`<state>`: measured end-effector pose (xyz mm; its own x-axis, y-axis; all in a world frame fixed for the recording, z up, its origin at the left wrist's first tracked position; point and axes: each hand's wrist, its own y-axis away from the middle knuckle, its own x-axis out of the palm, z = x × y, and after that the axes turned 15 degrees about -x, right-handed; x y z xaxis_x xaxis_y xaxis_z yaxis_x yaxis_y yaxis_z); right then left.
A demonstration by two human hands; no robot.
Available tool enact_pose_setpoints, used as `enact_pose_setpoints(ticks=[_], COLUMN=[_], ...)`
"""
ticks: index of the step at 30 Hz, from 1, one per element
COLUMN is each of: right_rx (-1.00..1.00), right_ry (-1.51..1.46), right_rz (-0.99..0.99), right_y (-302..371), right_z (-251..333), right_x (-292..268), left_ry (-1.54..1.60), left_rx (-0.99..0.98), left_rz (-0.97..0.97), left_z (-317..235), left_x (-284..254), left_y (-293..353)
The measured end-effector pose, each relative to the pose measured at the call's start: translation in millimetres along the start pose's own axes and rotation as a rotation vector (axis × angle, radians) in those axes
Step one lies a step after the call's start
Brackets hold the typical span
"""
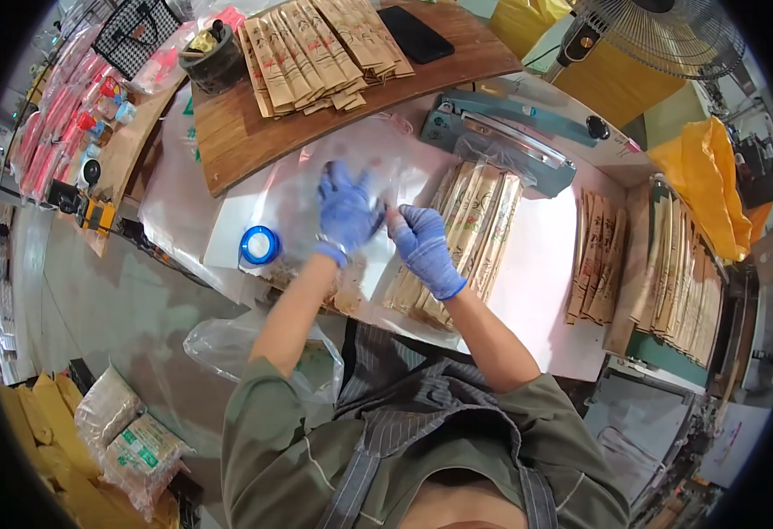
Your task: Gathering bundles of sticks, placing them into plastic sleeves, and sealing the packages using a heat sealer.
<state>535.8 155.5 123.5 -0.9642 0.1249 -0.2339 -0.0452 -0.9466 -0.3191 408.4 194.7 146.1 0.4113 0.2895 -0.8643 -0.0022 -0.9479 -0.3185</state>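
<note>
My left hand (348, 212), in a blue glove, is over the pale work surface with its fingers apart; motion blurs the fingertips. Just right of it, my gloved right hand (429, 251) is closed in a pinch, with one bare fingertip showing. Whatever it pinches is too small or blurred to make out. Beneath and beside the right hand lies a clear plastic bag (499, 198) filled with long, narrow brown paper packets. The bag's far end lies against a blue-green bag sealer (501, 132). A round blue-rimmed container (260, 245) with white contents stands left of my left hand.
A raised wooden board (294, 145) at the back carries rows of brown packets (302, 53), a black phone (415, 35) and a dark pot (210, 66). More packets stand at right (596, 256) and in a box (675, 273). A fan (660, 35) stands far right.
</note>
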Motion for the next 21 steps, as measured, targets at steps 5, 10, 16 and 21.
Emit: enact_pose_setpoints(ticks=[5,10,16,21], right_rx=[-0.244,-0.419,-0.298,-0.215], right_ry=[0.754,0.909,0.564,0.494], right_rz=[0.073,-0.235,-0.485,-0.545], right_y=[-10.5,-90.9,-34.7,77.6], right_z=[-7.8,-21.0,-61.8,-2.8], right_x=[-12.8,-18.1,-126.0,-232.5], left_ry=[0.276,-0.073,0.503,0.636], left_rx=[-0.031,0.157,0.076,0.434], left_rz=[-0.013,0.162,0.099,0.593], left_z=[66.0,24.3,0.0,-140.8], left_x=[49.6,35.5,8.9,41.5], left_y=[-38.5,-29.5,-12.2,47.9])
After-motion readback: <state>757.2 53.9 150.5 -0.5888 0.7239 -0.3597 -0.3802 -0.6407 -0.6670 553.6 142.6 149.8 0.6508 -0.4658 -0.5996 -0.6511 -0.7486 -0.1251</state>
